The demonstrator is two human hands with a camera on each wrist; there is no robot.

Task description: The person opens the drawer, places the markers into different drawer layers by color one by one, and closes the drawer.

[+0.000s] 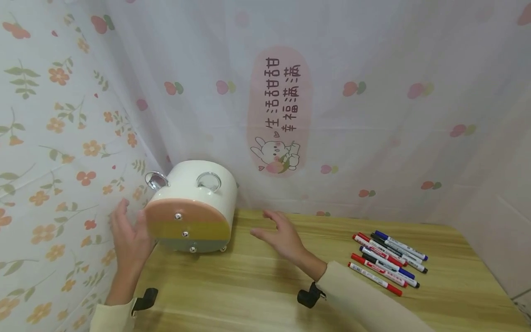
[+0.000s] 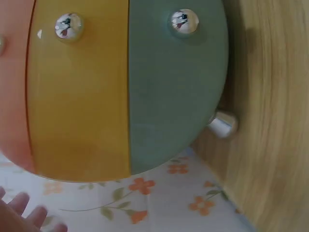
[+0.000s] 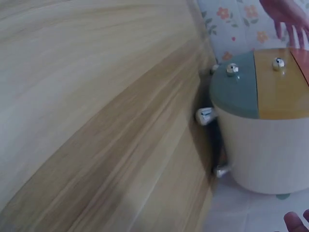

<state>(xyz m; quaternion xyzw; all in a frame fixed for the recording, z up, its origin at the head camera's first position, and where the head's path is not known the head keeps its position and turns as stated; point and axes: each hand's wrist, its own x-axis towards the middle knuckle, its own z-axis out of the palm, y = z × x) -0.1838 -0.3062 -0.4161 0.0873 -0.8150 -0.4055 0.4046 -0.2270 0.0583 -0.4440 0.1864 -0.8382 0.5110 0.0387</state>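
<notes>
A small rounded drawer box [image 1: 188, 221] stands at the table's back left, its white shell topped by two silver rings. Its front has orange, yellow and green drawers, each with a silver knob; short silver feet hold it off the table. My left hand [image 1: 130, 235] is beside its left side, fingers spread and holding nothing; in the left wrist view the fingertips [image 2: 36, 217] show at the lower left corner. To the right of the box, apart from it, my right hand [image 1: 284, 235] hovers with thumb and fingers parted and nothing between them.
Several red, blue and black markers [image 1: 386, 263] lie in a loose pile on the right of the wooden table [image 1: 232, 290]. A white printed curtain [image 1: 373, 138] hangs behind, and a flowered cloth [image 1: 62, 184] covers the left side close to my left hand.
</notes>
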